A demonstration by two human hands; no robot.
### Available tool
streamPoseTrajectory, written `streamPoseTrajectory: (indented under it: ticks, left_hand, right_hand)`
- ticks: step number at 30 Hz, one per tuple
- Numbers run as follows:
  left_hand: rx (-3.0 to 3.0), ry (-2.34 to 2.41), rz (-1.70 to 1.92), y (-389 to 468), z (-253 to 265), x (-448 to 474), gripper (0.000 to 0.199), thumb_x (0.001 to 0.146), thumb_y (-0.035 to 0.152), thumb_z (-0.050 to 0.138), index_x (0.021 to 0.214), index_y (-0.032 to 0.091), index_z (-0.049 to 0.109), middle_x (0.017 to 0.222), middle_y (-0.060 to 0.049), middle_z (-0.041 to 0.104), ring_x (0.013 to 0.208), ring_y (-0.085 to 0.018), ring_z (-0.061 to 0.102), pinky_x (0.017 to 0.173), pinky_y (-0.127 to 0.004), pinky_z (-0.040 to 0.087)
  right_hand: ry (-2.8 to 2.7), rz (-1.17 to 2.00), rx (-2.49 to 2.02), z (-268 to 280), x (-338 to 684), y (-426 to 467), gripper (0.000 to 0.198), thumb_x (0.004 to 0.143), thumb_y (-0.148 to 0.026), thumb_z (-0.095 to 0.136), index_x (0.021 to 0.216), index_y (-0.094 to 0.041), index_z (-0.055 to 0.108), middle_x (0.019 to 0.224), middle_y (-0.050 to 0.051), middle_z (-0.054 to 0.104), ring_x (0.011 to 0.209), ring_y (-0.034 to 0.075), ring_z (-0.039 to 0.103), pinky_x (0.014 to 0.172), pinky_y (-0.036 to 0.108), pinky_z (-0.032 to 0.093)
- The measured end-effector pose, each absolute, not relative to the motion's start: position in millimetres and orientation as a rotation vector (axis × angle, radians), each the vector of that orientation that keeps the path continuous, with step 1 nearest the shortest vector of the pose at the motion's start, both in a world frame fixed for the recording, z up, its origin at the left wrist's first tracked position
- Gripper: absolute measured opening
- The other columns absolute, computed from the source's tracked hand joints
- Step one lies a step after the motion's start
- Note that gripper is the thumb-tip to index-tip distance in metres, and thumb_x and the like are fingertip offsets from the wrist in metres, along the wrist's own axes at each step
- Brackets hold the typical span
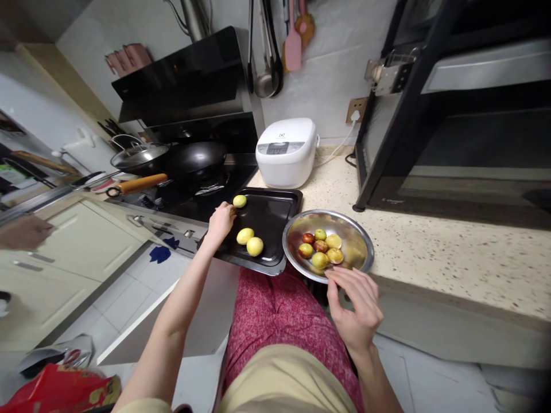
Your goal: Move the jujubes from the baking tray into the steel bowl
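Three fruits on tray; I have left hand at its nine o'clock, fingers curled, hold unclear. Right hand, five o'clock of bowl: fingers parted, empty.

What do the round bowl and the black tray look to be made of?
Round bowl: shiny metal, probably stainless steel; its silvery wall and rim catch bright reflections.
Black tray: likely metal with a smooth dark coating, judging by its sheen and thin raised edge; what lies beneath the coating can't be told.

The glossy tray and shiny metal bowl sit at the front edge of the counter; the cooker (smooth plastic) gleams farther back.
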State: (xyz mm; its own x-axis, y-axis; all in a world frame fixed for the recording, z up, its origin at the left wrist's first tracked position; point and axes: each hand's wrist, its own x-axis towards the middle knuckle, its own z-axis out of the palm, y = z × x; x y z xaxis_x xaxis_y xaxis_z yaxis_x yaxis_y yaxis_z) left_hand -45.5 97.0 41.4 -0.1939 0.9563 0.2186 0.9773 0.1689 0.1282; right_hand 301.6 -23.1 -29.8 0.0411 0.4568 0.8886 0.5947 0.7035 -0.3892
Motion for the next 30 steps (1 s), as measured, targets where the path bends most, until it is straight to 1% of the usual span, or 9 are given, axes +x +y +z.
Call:
streamPoseTrajectory:
  ticks: [4,7,9,11,14,16,19,25,30]
  left_hand:
    - [-1.946,-2.358,-0.313,99,43,-44,0.025,0.091,0.019,0.066,0.115,0.018,0.073,0.120,-0.012,0.067,0.106,-0.029,0.070,0.091,-0.035,0.057]
    - [-1.994,-2.340,-0.321,97,43,-44,0.021,0.089,0.018,0.069,0.110,0.018,0.074,0.116,-0.010,0.069,0.105,-0.027,0.070,0.093,-0.034,0.056]
    - [-2.018,-2.316,-0.348,94,44,-43,0.021,0.090,0.018,0.068,0.111,0.018,0.073,0.116,-0.010,0.069,0.104,-0.026,0.070,0.094,-0.034,0.057]
    - [-2.041,-2.264,-0.476,87,46,-38,0.022,0.091,0.019,0.067,0.113,0.017,0.072,0.116,-0.010,0.068,0.101,-0.024,0.069,0.094,-0.034,0.058]
    - [-2.143,-2.095,-0.884,69,54,-17,0.022,0.093,0.022,0.065,0.114,0.017,0.069,0.117,-0.009,0.066,0.100,-0.021,0.069,0.092,-0.034,0.061]
    - [-2.326,-1.932,-1.118,52,61,7,0.023,0.095,0.027,0.065,0.117,0.020,0.068,0.120,-0.008,0.064,0.103,-0.021,0.069,0.090,-0.034,0.064]
    - [-2.680,-1.679,-1.252,28,70,51,0.023,0.098,0.032,0.064,0.118,0.020,0.069,0.117,-0.008,0.065,0.106,-0.020,0.068,0.087,-0.032,0.064]
    - [-3.205,-1.216,-1.066,18,68,113,0.024,0.101,0.027,0.062,0.124,0.020,0.066,0.124,-0.010,0.067,0.120,-0.022,0.066,0.104,-0.035,0.055]
    - [-3.328,-1.128,-0.864,29,61,126,0.021,0.101,0.027,0.062,0.120,0.019,0.068,0.121,-0.011,0.068,0.120,-0.024,0.066,0.108,-0.037,0.052]
  right_hand:
    - [-1.593,-0.122,-0.880,-31,301,-23,0.022,0.087,-0.001,0.071,0.100,-0.019,0.071,0.091,0.005,0.079,0.089,0.022,0.076,0.096,0.043,0.055]
    - [-1.584,-0.111,-0.890,-31,300,-24,0.022,0.087,-0.002,0.070,0.099,-0.020,0.071,0.091,0.004,0.079,0.089,0.021,0.076,0.096,0.043,0.054]
    - [-1.578,-0.103,-0.899,-30,300,-25,0.021,0.088,-0.002,0.070,0.099,-0.020,0.071,0.091,0.004,0.079,0.089,0.021,0.076,0.096,0.043,0.054]
    - [-1.575,-0.097,-0.906,-29,299,-25,0.021,0.088,-0.003,0.070,0.099,-0.021,0.071,0.091,0.003,0.079,0.089,0.021,0.076,0.096,0.043,0.054]
    - [-1.569,-0.090,-0.918,-29,298,-26,0.021,0.088,-0.003,0.070,0.099,-0.021,0.072,0.091,0.003,0.079,0.090,0.021,0.076,0.096,0.042,0.054]
    - [-1.563,-0.089,-0.929,-29,297,-26,0.021,0.088,-0.004,0.069,0.098,-0.022,0.072,0.090,0.002,0.079,0.090,0.020,0.077,0.097,0.042,0.053]
    - [-1.562,-0.087,-0.944,-29,296,-26,0.020,0.089,-0.005,0.068,0.097,-0.023,0.072,0.090,0.001,0.079,0.091,0.020,0.077,0.099,0.042,0.053]
    - [-1.572,-0.075,-0.953,-27,299,-30,0.021,0.090,-0.004,0.067,0.099,-0.023,0.072,0.091,0.003,0.079,0.092,0.021,0.077,0.099,0.044,0.054]
    - [-1.557,-0.096,-0.988,-28,305,-31,0.020,0.091,-0.006,0.066,0.100,-0.023,0.073,0.093,0.003,0.080,0.094,0.021,0.077,0.100,0.044,0.054]
